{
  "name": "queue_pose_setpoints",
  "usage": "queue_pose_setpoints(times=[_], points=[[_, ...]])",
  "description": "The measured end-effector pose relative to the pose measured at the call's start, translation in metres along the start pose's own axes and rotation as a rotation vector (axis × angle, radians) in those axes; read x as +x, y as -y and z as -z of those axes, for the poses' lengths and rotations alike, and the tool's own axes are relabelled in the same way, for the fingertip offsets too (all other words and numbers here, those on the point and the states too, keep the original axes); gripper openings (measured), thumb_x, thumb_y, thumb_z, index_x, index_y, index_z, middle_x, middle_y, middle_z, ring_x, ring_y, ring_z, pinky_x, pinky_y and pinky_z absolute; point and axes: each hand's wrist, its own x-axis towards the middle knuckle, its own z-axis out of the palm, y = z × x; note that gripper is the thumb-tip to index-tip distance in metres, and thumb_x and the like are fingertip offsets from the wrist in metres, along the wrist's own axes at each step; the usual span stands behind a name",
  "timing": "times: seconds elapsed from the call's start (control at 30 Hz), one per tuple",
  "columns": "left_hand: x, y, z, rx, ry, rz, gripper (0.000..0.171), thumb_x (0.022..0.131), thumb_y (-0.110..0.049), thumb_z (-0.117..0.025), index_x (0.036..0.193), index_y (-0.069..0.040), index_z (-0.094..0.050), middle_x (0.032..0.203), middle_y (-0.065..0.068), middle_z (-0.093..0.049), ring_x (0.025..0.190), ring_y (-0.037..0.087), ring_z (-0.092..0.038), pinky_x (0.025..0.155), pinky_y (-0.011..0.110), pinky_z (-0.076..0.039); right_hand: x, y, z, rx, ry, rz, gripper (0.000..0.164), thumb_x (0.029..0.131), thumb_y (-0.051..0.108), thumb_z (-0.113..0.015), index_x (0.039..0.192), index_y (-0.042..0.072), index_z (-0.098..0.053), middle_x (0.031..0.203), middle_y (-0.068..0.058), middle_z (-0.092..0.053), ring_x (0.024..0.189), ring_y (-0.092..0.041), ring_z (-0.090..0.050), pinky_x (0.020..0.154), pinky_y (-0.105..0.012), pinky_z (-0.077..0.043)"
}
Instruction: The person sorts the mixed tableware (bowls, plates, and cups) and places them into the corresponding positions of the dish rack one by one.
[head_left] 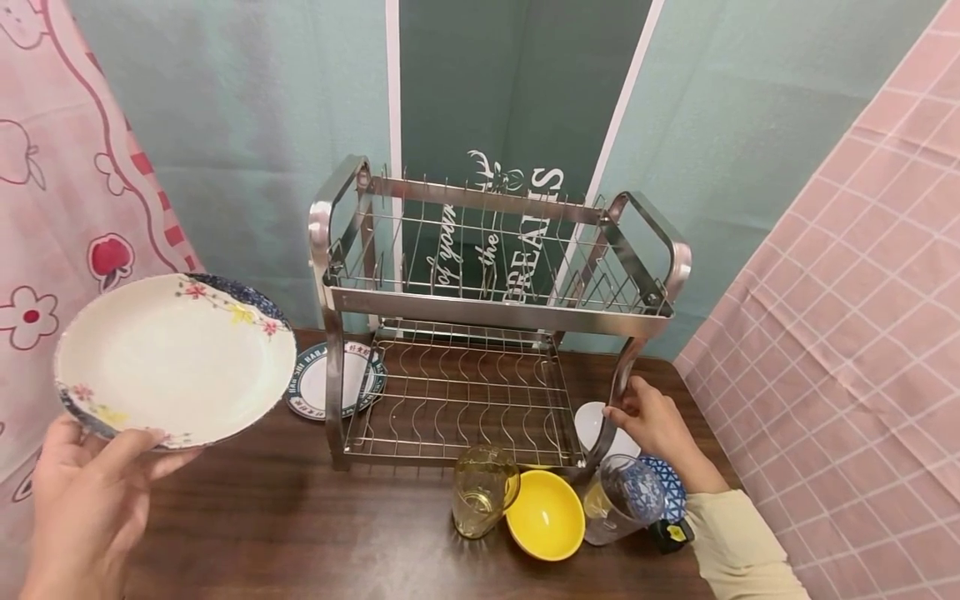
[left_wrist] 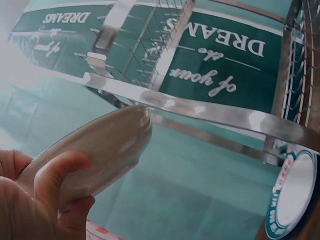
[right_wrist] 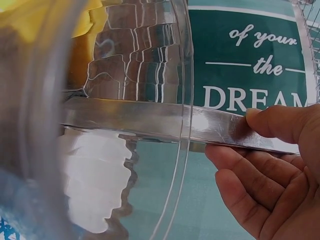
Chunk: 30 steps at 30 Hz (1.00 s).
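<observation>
Left hand (head_left: pixel 96 502) held flowered plate (head_left: pixel 180 358) in air, left of rack (head_left: pixel 498 311), thumb over rim, fingers underneath. Right hand (head_left: pixel 660 421) pinched rack's right front leg (head_left: pixel 628 360). Green-rimmed plate (head_left: pixel 313 383) lay on table (head_left: pixel 247 533), partly behind rack's left leg. Glass mug (head_left: pixel 480 492), yellow bowl (head_left: pixel 546 515) and clear cup (head_left: pixel 617 504) stood close before rack's front right. Likely risks: one-edge hold could let flowered plate tip and drop; tug on leg could shove rack into glassware; low swing rightward could knock plate against rack.
</observation>
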Motion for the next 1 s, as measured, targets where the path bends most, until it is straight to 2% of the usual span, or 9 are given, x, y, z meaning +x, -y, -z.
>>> queue_pose_setpoints(times=[0.23, 0.33, 0.43, 0.57, 0.77, 1.0], points=[[-0.001, -0.004, -0.022, 0.042, -0.142, -0.066, 0.068, 0.077, 0.033, -0.036, 0.133, -0.006, -0.036, 0.134, 0.015, -0.036, 0.101, 0.032, -0.060, 0.054, 0.048, -0.049, 0.000, -0.001, 0.000, 0.012, -0.001, 0.004, 0.026, 0.083, 0.007, -0.067, 0.100, -0.003, -0.051, 0.087, -0.018, -0.066, 0.077, -0.032, -0.063, 0.067, -0.048, -0.051], [-0.002, -0.007, -0.032, 0.036, -0.167, -0.108, 0.068, 0.076, 0.034, -0.036, 0.132, -0.004, -0.042, 0.132, 0.018, -0.037, 0.104, 0.033, -0.057, 0.054, 0.047, -0.048, 0.000, -0.002, 0.000, 0.009, 0.001, 0.010, 0.026, 0.083, 0.007, -0.068, 0.100, -0.003, -0.051, 0.087, -0.018, -0.066, 0.077, -0.033, -0.064, 0.066, -0.048, -0.051], [-0.003, -0.010, -0.043, 0.036, -0.146, -0.148, 0.068, 0.076, 0.034, -0.035, 0.132, -0.004, -0.045, 0.131, 0.021, -0.038, 0.109, 0.035, -0.054, 0.054, 0.046, -0.049, 0.000, -0.002, -0.001, 0.004, 0.002, 0.015, 0.026, 0.083, 0.007, -0.068, 0.100, -0.003, -0.051, 0.086, -0.018, -0.066, 0.076, -0.032, -0.063, 0.065, -0.047, -0.051], [0.000, -0.013, -0.052, 0.016, -0.111, -0.165, 0.067, 0.078, 0.033, -0.034, 0.132, -0.005, -0.045, 0.129, 0.021, -0.039, 0.115, 0.035, -0.049, 0.056, 0.047, -0.049, 0.001, -0.002, -0.001, -0.004, 0.005, 0.007, 0.026, 0.083, 0.008, -0.068, 0.099, -0.003, -0.051, 0.086, -0.017, -0.066, 0.074, -0.030, -0.063, 0.064, -0.045, -0.051], [0.004, -0.014, -0.061, -0.021, -0.126, -0.196, 0.071, 0.076, 0.034, -0.035, 0.133, -0.007, -0.045, 0.131, 0.019, -0.037, 0.121, 0.036, -0.043, 0.057, 0.047, -0.048, -0.001, -0.001, -0.002, -0.003, 0.016, -0.017, 0.027, 0.083, 0.010, -0.068, 0.100, -0.003, -0.050, 0.085, -0.016, -0.066, 0.072, -0.027, -0.061, 0.062, -0.043, -0.051], [-0.001, -0.010, -0.070, -0.062, -0.113, -0.276, 0.074, 0.073, 0.036, -0.033, 0.134, -0.005, -0.044, 0.130, 0.023, -0.036, 0.121, 0.041, -0.041, 0.058, 0.050, -0.048, -0.003, -0.001, -0.002, 0.009, 0.023, -0.040, 0.029, 0.084, 0.010, -0.068, 0.102, -0.003, -0.050, 0.087, -0.017, -0.066, 0.072, -0.027, -0.061, 0.065, -0.045, -0.052]])
